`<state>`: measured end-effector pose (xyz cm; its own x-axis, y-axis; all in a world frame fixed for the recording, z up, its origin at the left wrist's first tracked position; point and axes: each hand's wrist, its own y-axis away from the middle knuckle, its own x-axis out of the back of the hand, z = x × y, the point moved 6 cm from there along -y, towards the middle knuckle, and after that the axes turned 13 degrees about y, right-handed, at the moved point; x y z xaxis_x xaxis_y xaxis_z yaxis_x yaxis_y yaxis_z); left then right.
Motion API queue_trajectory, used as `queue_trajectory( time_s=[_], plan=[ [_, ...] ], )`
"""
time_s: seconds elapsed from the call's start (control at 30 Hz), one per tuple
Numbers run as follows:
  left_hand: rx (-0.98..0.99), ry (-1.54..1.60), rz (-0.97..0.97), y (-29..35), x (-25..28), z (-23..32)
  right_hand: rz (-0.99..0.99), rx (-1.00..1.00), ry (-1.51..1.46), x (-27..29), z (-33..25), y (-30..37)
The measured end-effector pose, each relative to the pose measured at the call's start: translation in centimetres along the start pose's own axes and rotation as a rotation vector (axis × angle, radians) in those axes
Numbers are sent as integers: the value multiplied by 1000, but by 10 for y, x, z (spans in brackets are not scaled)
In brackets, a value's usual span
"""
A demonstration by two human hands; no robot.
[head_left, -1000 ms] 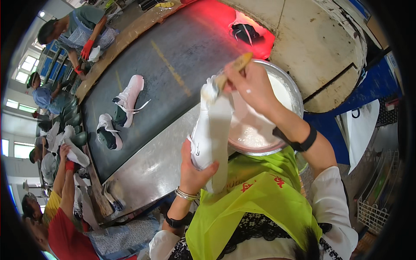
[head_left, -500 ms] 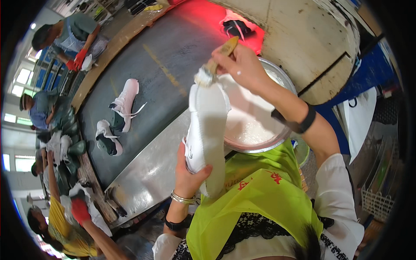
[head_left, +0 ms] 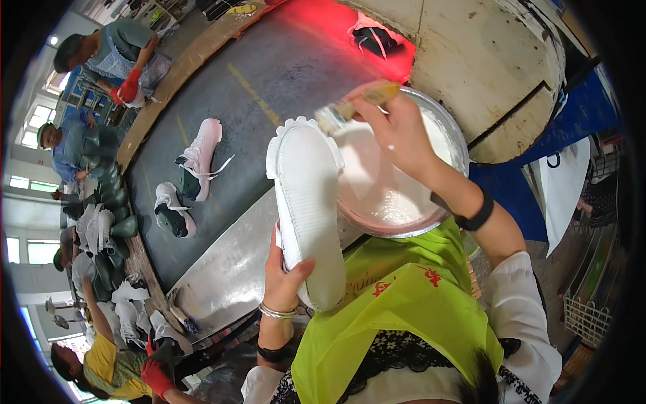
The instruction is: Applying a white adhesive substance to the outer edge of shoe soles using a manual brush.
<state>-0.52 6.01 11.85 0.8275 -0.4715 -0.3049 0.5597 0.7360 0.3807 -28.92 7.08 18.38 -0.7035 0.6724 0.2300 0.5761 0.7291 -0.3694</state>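
My left hand (head_left: 282, 279) grips a white shoe upper (head_left: 313, 209) near its heel, with its pale underside facing up and the toe pointing away from me. A stitched, scalloped edge runs round the toe. My right hand (head_left: 402, 131) is closed on a paintbrush (head_left: 336, 117) with a yellowish wooden handle. The bristles, slightly blurred, hang just right of the toe, apart from it. Below that hand is a round metal basin (head_left: 463, 147) of whitish liquid. My right forearm hides part of it.
A dark conveyor belt (head_left: 245, 161) carries a pale pink shoe (head_left: 205, 151) and a white-and-black shoe (head_left: 173, 209). Another dark shoe (head_left: 374, 42) lies under red light at the far end. A metal ledge (head_left: 225, 286) borders the belt. Co-workers and piled shoes line the left side.
The brush has moved right, off the shoe's toe. The shoe upper has shifted slightly left and rolled, so more of its underside shows. A co-worker's red-gloved hand at lower left has moved down.
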Motion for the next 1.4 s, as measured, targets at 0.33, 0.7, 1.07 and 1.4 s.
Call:
queue_trajectory(
  time_s=[0.33, 0.7, 1.07, 1.4],
  plan=[
    [-8, 18, 22, 1, 4, 5, -371, -194, -95, -22, -20, 47],
    [-18, 141, 54, 11, 13, 7, -47, -129, 117, -41, 5, 15],
    [13, -188, 86, -270, 6, 81, -53, -326, -87, 36, -4, 35],
    [-18, -771, 578, -531, -156, 18, 144, -551, 300, 99, 17, 49]
  ],
)
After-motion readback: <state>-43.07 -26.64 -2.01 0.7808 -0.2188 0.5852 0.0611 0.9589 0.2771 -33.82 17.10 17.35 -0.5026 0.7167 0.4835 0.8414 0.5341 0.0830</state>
